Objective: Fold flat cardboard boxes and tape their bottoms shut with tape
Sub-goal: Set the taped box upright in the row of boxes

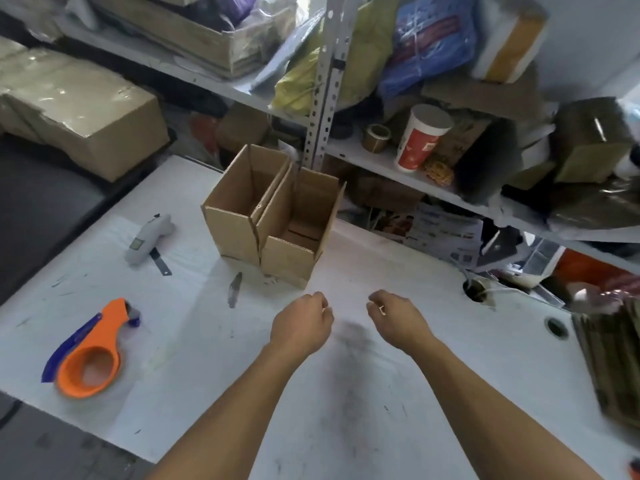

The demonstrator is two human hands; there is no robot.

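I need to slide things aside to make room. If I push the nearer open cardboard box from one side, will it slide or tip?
The nearer box looks empty, so probably light and easy to slide. It sits flat on the smooth white table, so a low push should move it. Its upright flaps would likely bend if pushed there.

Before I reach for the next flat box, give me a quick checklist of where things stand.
1. Hands free: ok. Left hand and right hand hover over the table with fingers loosely curled, holding nothing.
2. Finished boxes out of the way: ok. Two open cardboard boxes stand upright side by side at the table's far edge.
3. Their bottoms taped: cannot tell, undersides hidden.
4. Tape dispenser within reach: ok, lying at the left.
5. Flat cardboard stack available: ok, at the right edge, blurred.
6. Loose blade on the table near the boxes: not ok.
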